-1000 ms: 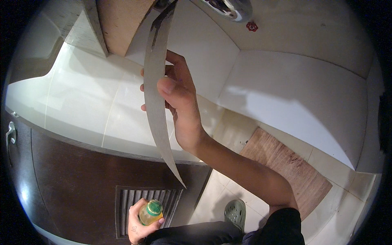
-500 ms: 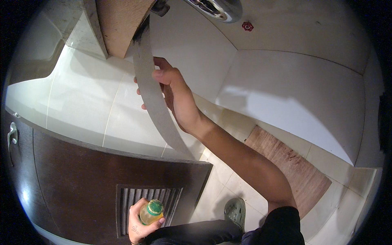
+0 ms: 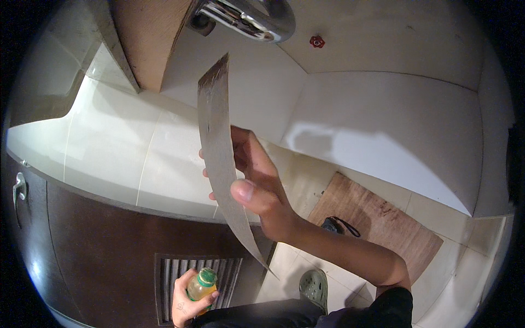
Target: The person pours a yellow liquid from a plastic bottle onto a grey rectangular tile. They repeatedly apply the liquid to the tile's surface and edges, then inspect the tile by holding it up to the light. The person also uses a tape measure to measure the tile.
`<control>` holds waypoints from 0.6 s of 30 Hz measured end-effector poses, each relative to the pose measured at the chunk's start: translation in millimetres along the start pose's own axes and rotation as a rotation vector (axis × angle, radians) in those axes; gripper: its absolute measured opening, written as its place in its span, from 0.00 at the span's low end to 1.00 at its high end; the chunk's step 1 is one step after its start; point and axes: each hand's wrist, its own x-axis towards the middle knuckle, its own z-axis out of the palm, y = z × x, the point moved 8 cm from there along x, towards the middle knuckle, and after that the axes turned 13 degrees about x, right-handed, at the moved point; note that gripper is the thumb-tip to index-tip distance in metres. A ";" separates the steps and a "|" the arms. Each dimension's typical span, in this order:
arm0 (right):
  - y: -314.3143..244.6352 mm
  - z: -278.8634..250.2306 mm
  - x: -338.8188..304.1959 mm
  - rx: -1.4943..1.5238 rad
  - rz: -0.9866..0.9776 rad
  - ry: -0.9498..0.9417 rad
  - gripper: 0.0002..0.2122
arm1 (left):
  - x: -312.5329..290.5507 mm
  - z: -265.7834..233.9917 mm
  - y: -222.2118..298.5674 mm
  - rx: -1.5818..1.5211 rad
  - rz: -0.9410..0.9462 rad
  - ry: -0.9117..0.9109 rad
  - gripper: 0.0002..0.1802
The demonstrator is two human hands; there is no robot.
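A long, thin grey strip [image 3: 216, 117], curved and tapering to a point at its lower end, is in my right hand [image 3: 268, 186]. My thumb presses its near face and the fingers wrap behind it. Brown staining marks its upper end, which stands free in the air below a chrome pipe [image 3: 240, 19]. Low in the view, my left hand [image 3: 184, 300] grips a small clear bottle [image 3: 201, 284] with a green cap and yellowish contents. That bottle is upright in front of a slatted vent.
A brown wooden panel [image 3: 147, 41] juts down at the upper left. The dark cabinet door [image 3: 104, 235] with a metal handle [image 3: 20, 188] stands open at left. On the floor lie a wooden board [image 3: 383, 218] and a black strapped object [image 3: 332, 224]. A red valve knob [image 3: 317, 41] sits on the wall.
My right hand has drawn the strip down and away from the wooden panel's edge, and its stained end now shows whole. My left hand with the bottle has hardly moved. The black strapped object has come into sight.
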 end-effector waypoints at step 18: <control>-47.9 50.2 26.4 0.152 -0.114 0.042 0.33 | -6.2 5.7 50.2 -0.046 0.238 0.058 0.19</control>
